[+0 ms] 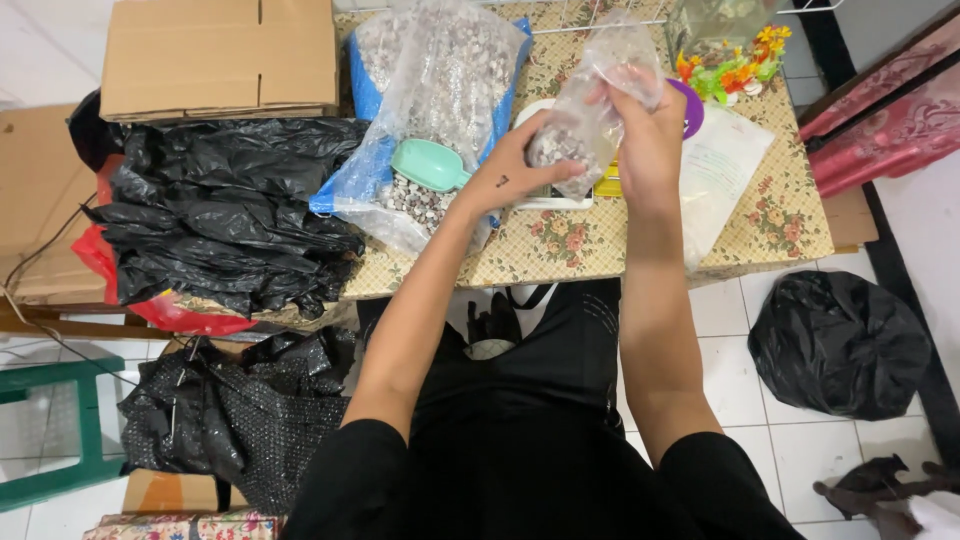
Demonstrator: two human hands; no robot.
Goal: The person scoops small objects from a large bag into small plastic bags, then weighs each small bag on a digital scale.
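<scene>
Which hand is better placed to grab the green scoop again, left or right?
Probably the left hand: it cups the small clear bag's bottom right beside the green scoop. The right hand grips the bag's top, farther away.

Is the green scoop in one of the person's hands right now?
No, the green scoop lies on the big open sack of pebbles, while both hands, left hand and right hand, hold a small clear bag.

Cardboard box (218, 55) far left, black bags (225, 215) heaped below it, green stool (60, 430) near left, tied black bag (838, 343) on floor right.
</scene>
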